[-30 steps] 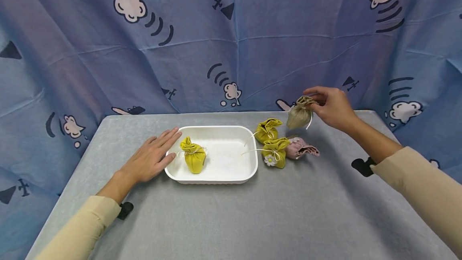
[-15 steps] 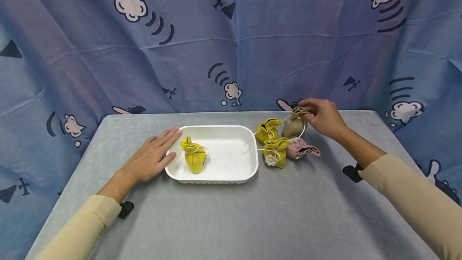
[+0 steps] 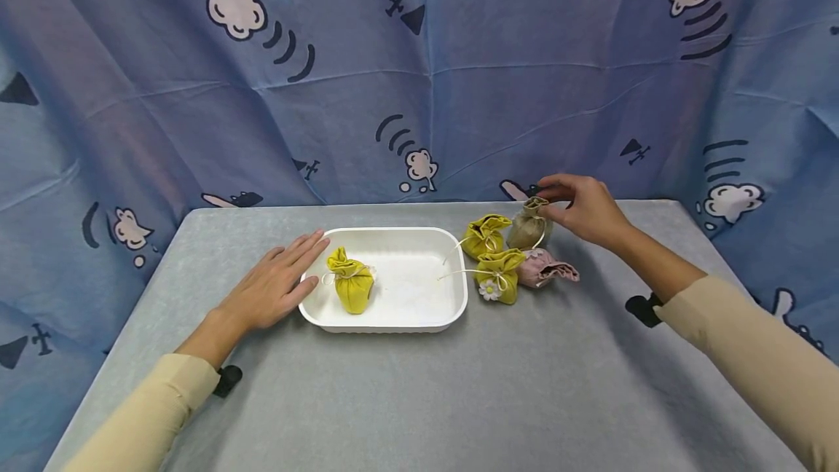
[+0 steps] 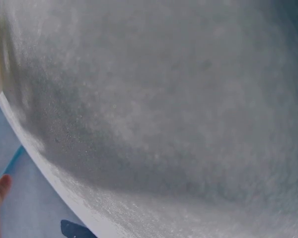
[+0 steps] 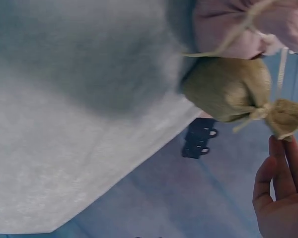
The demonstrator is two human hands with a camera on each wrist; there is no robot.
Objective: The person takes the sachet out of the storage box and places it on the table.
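My left hand (image 3: 278, 286) rests flat, fingers straight, at the left rim of a white tray (image 3: 413, 315). Inside the tray stands a yellow drawstring pouch (image 3: 354, 290). At the right, my right hand (image 3: 586, 210) pinches the gathered top of an olive-brown drawstring pouch (image 3: 526, 229), which stands upright. In the right wrist view, fingertips are right at the neck of the olive-brown pouch (image 5: 228, 89). Close beside it are a yellow pouch (image 3: 483, 237), another yellow pouch with a white flower (image 3: 499, 279), and a pink pouch (image 3: 544, 268) lying on its side.
A grey cloth-covered table (image 3: 406, 399) carries everything. Behind it hangs a blue patterned curtain (image 3: 341, 79). White drawstrings from the yellow pouches reach over the tray's right rim. The left wrist view mostly shows the tabletop (image 4: 164, 99).
My right hand has lowered the olive-brown pouch and moved it slightly left, down behind the pink pouch and beside the yellow one. My left hand and the tray have stayed in place.
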